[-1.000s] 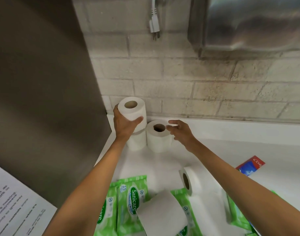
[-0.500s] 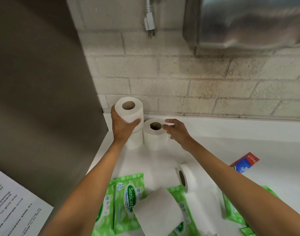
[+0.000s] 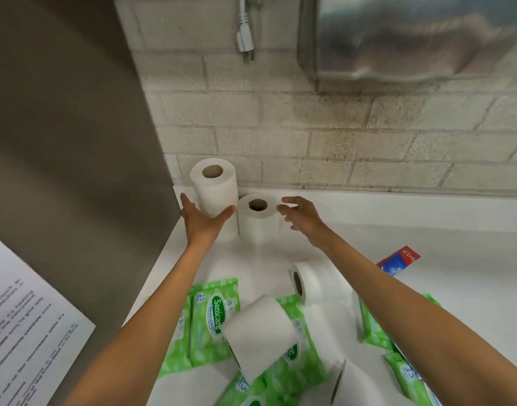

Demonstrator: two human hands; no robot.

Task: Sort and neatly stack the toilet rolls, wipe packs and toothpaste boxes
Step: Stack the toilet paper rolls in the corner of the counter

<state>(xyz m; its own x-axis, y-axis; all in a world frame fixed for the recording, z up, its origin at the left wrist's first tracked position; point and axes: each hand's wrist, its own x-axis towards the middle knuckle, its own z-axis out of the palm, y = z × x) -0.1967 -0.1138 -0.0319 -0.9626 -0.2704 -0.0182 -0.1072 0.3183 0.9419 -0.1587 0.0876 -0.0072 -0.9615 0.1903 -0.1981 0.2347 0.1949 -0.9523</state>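
Two toilet rolls stand stacked in the back left corner of the white surface (image 3: 427,230), against the brick wall (image 3: 310,127) and beside a steel panel (image 3: 75,142). The top roll (image 3: 213,187) sits upright on the lower roll (image 3: 230,230), which is largely hidden. The left hand (image 3: 203,222) is spread wide at the base of the top roll, fingers (image 3: 187,202) straight on its left and thumb at its right; it grips nothing, and contact with the roll cannot be confirmed. A single upright roll (image 3: 258,219) stands just right of the stack. The right hand (image 3: 302,213) hovers beside that roll, fingers loosely curled and empty. Nearer the camera, a fallen roll (image 3: 311,281) lies on its side on the surface, and a second fallen roll (image 3: 260,332) rests across green wipe packs (image 3: 213,315). A toothpaste box (image 3: 397,260) lies to the right, partly behind the right forearm.
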